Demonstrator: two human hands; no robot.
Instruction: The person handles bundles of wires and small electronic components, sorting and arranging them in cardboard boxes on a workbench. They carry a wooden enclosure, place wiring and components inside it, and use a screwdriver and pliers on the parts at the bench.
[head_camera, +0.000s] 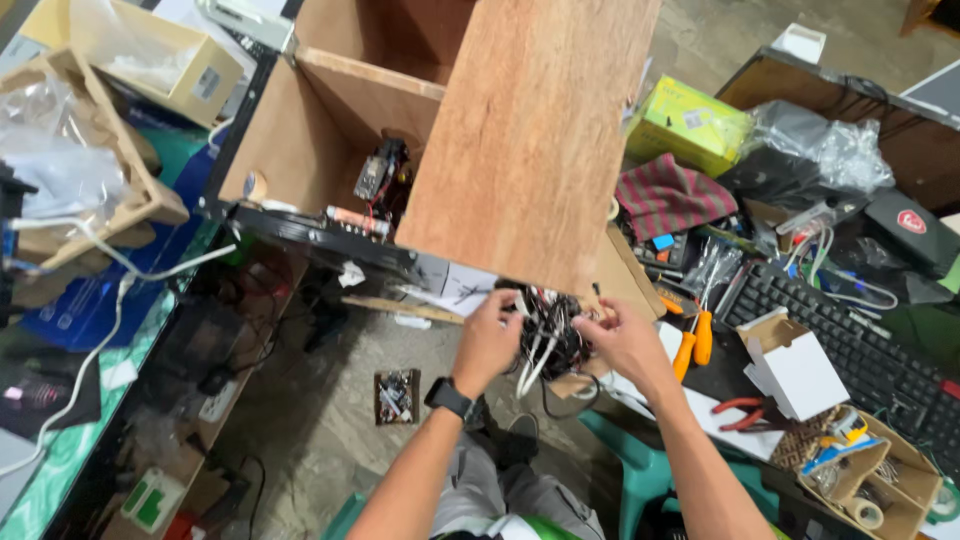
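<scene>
Big plywood cabinet (520, 130) fills the middle, tipped toward the person w/ its open back up, a small circuit board (378, 172) wired inside against the left wall. To the right, the cluttered table (735, 385): black keyboard (850, 345) along its right edge, a yellow-green box (688, 122) and striped cloth (668, 197) toward the far side, a small white carton (795, 368) nearer, orange-handled screwdrivers (695, 340) and red pliers (745, 408) by the near-left edge.

Smallest and busiest: the tangle of black, white and red wires (548, 335) hanging just below the cabinet's lower front edge, between both hands. Left hand (487, 338), watch on the wrist, has its fingers (505, 303) closed on the bundle's left side. Right hand (622, 338) pinches strands on the right, fingers curled in.

To do this well, I'd judge: hold the bundle steady w/ the left, tease out one lead at a time w/ the right, no yanking — the leads seem to run up into the cabinet, so strain could pull at whatever they're joined to.
</scene>
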